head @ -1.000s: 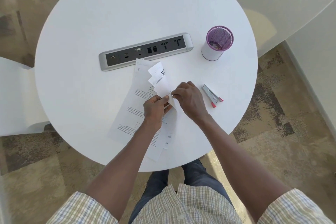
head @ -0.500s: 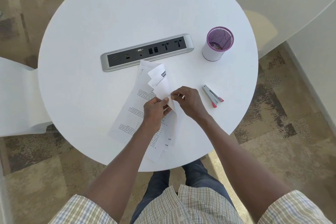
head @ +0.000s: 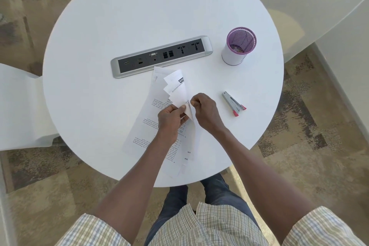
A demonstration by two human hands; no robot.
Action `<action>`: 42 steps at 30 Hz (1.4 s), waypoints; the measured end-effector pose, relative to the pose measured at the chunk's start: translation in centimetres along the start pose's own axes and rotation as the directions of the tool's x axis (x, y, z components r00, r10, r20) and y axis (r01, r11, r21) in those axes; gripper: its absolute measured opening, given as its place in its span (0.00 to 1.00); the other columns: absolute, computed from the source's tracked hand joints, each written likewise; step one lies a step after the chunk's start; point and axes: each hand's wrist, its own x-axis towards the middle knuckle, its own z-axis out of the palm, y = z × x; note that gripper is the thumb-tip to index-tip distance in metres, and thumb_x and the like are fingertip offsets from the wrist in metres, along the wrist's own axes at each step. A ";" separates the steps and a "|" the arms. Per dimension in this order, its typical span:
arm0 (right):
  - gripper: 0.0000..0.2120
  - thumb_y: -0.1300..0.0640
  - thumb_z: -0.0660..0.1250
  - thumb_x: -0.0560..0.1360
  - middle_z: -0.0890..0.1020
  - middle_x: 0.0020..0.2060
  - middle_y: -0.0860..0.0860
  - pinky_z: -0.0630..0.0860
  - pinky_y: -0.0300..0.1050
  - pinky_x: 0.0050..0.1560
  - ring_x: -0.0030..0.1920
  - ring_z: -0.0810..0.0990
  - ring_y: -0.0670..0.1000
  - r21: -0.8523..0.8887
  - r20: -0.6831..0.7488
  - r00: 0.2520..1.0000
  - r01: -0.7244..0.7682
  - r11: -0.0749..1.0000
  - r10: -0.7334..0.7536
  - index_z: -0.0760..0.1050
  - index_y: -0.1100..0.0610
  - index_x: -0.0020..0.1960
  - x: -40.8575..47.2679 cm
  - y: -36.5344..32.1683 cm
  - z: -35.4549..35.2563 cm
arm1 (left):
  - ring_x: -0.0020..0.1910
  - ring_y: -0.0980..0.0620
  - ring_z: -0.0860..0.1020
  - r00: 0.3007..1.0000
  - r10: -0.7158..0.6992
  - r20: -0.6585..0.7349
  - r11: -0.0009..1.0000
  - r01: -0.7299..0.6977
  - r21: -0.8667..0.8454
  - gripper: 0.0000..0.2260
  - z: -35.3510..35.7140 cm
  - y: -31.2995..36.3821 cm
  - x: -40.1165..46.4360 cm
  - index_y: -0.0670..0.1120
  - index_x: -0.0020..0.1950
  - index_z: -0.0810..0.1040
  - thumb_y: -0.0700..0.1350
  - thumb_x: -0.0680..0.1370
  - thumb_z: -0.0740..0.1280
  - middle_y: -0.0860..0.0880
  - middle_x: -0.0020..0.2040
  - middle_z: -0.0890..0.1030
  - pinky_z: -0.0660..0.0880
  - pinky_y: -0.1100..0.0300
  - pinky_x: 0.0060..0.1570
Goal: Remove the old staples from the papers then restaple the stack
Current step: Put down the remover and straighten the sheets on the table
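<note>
bright, even daylight | soft faint shadows | wide-angle edge distortion

One round white counter [head: 99, 66] carried everything. On it sat one long silver power and data strip [head: 161, 56], one purple mesh cup with a white base [head: 238, 46], and one grey stapler with red ends [head: 234, 103]. Two bare hands, left [head: 171, 121] and right [head: 206, 113], met at several overlapping white printed paper sheets [head: 151, 118]; the exact sheet count could not be told.
</note>
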 end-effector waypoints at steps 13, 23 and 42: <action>0.11 0.69 0.60 0.78 0.83 0.43 0.55 0.78 0.45 0.43 0.41 0.79 0.52 0.174 -0.034 0.936 -0.339 0.925 0.350 0.81 0.64 0.51 0.6 1.9 -0.6 | 0.43 0.46 0.83 0.991 0.131 0.012 0.990 -0.131 0.043 0.06 -1.7 2.8 -1.0 0.43 0.40 0.80 0.35 0.76 0.69 0.42 0.46 0.84 0.82 0.50 0.52; 0.06 0.56 0.75 0.74 0.84 0.35 0.50 0.79 0.41 0.37 0.32 0.81 0.45 0.372 0.028 0.915 -0.384 0.845 0.403 0.82 0.59 0.43 -0.3 1.3 0.5 | 0.40 0.50 0.84 0.985 0.149 0.087 0.987 -0.142 -0.081 0.05 -4.6 4.7 -2.3 0.43 0.43 0.85 0.35 0.75 0.70 0.46 0.44 0.86 0.80 0.59 0.41; 0.26 0.48 0.79 0.68 0.83 0.61 0.56 0.78 0.49 0.60 0.59 0.82 0.54 0.742 0.469 0.871 -0.477 0.471 0.143 0.77 0.60 0.59 -1.2 -4.2 4.1 | 0.60 0.39 0.78 0.937 0.061 0.345 0.948 0.054 -0.315 0.20 -10.2 13.0 -8.3 0.38 0.69 0.75 0.45 0.79 0.64 0.38 0.63 0.77 0.73 0.47 0.65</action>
